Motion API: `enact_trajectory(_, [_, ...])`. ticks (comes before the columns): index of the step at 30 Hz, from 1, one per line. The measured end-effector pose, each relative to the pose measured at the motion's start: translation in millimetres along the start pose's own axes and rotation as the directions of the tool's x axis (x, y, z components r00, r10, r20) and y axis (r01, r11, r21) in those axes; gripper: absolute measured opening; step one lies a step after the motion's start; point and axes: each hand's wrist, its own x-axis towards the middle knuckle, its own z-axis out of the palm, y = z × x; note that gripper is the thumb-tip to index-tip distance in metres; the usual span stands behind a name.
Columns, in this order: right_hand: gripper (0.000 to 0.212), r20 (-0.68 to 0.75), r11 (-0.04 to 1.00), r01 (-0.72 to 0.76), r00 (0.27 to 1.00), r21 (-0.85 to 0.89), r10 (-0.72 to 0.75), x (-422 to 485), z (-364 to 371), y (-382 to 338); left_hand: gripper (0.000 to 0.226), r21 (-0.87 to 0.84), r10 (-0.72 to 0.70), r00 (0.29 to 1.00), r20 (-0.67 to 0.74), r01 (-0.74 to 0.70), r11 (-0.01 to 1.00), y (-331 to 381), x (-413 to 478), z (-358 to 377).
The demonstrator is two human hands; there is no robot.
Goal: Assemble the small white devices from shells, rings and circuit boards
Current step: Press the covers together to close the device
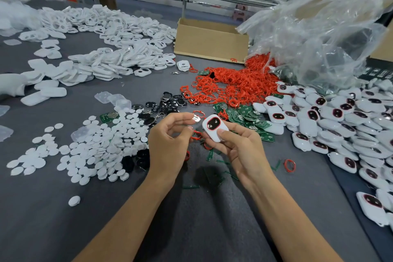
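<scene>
Seen from above, a person's two bare forearms reach over a grey tabletop (191,219) covered in small parts. The right hand (238,144) grips a white device (214,127) between thumb and curled fingers. The device is tilted, and its dark window edged in red faces up. The left hand (170,140) is just beside it, fingers curled, with thumb and forefinger pinching a small silvery piece (196,117) close to the device's upper end. A loose red ring (196,135) sits between the two hands; whether either hand holds it cannot be told.

Beyond the hands lies a spread of green circuit boards (244,115), and behind them a large heap of red rings (234,85). To the right, a pile of finished devices (340,123) runs along the tabletop edge. To the left are scattered white discs (95,147) and, further back, a wide mound of white shells (106,44). Small black pieces (170,102) lie between the discs and the rings. An open cardboard box (210,42) and a crumpled clear plastic bag (319,38) stand at the far side.
</scene>
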Motion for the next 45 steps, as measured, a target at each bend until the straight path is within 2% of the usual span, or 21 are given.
enact_trajectory(4, [0.018, -0.058, 0.998, 0.037, 0.998, 0.055, -0.034, 1.3, -1.4, -5.2, 0.038, -0.005, -0.014, 1.000, -0.001, 0.014, 1.000, 0.0, -0.2, 0.3])
enact_trajectory(8, [0.015, -0.202, 0.977, 0.128, 0.975, 0.173, -0.092, 9.4, -12.9, -20.3, 0.036, -0.019, -0.038, 0.999, -0.007, 0.038, 0.999, -0.3, 0.5, 1.3])
enact_trajectory(11, [0.014, -0.384, 0.882, 0.307, 0.909, 0.358, -0.161, 20.7, -41.2, -52.7, 0.034, -0.021, -0.043, 0.999, -0.008, 0.043, 0.999, -0.4, 0.8, 1.2])
enact_trajectory(13, [0.014, -0.489, 0.822, 0.453, 0.834, 0.344, -0.254, 26.1, -69.9, -79.5, 0.034, -0.020, -0.051, 0.999, -0.002, 0.051, 0.999, 0.0, -0.1, 1.1])
enact_trajectory(15, [0.012, -0.521, 0.809, 0.521, 0.787, 0.273, -0.331, 30.6, -98.4, -98.9, 0.034, -0.022, -0.055, 0.998, -0.001, 0.055, 0.998, 0.1, -0.6, 0.2])
enact_trajectory(17, [0.020, -0.496, 0.867, 0.484, 0.785, 0.117, -0.372, 37.5, -117.9, -106.4, 0.033, -0.020, -0.057, 0.998, -0.004, 0.057, 0.998, -0.4, 0.5, 0.4])
enact_trajectory(19, [0.023, -0.461, 0.924, 0.376, 0.810, -0.066, -0.363, 45.3, -119.7, -106.1, 0.031, -0.017, -0.058, 0.998, -0.008, 0.058, 0.998, -1.1, 1.2, 1.9])
enact_trajectory(21, [0.030, -0.401, 0.932, 0.289, 0.844, -0.219, -0.356, 56.9, -105.6, -100.6, 0.030, -0.007, -0.050, 0.999, -0.009, 0.050, 0.999, -0.8, 0.7, 4.8])
enact_trajectory(23, [0.030, -0.271, 0.891, 0.242, 0.893, -0.384, -0.359, 72.4, -72.4, -90.5, 0.031, 0.026, -0.019, 1.000, -0.009, 0.019, 0.999, 0.5, -0.9, 7.1])
enact_trajectory(25, [0.026, -0.089, 0.762, 0.217, 0.937, -0.610, -0.338, 92.7, -28.2, -74.6, 0.033, 0.053, 0.022, 1.000, -0.015, -0.021, 0.998, 0.8, -1.6, 8.5])
enact_trajectory(28, [0.028, 0.215, 0.443, 0.282, 0.957, -0.851, -0.196, 137.4, 43.7, -40.3, 0.029, 0.082, 0.085, 0.995, -0.061, -0.080, 0.993, -0.3, -1.1, 10.9])
enact_trajectory(31, [0.038, 0.415, 0.188, 0.413, 0.909, -0.891, -0.027, 187.5, 113.1, -3.5, 0.016, 0.029, 0.119, 0.979, -0.166, -0.116, 0.993, -2.6, -2.9, 12.6])
enact_trajectory(34, [0.043, 0.460, 0.055, 0.458, 0.886, -0.887, 0.049, 226.5, 163.6, 26.6, 0.020, -0.069, 0.092, 0.966, -0.240, -0.111, 0.991, -8.7, -1.2, 10.7])
enact_trajectory(37, [0.028, 0.423, -0.046, 0.425, 0.905, -0.904, 0.038, 250.1, 187.0, 45.6, 0.020, -0.195, 0.004, 0.967, -0.256, -0.055, 0.979, -10.4, -0.7, 10.2])
enact_trajectory(41, [0.046, 0.390, -0.070, 0.384, 0.915, -0.921, -0.106, 252.9, 182.4, 53.0, 0.031, -0.185, -0.040, 0.959, -0.280, -0.013, 0.983, -10.7, 0.0, 8.6])
enact_trajectory(45, [0.045, 0.465, -0.131, 0.454, 0.883, -0.881, -0.069, 224.1, 172.5, 34.1, 0.030, -0.260, -0.119, 0.977, -0.180, 0.069, 0.963, -7.9, -1.7, 9.6])
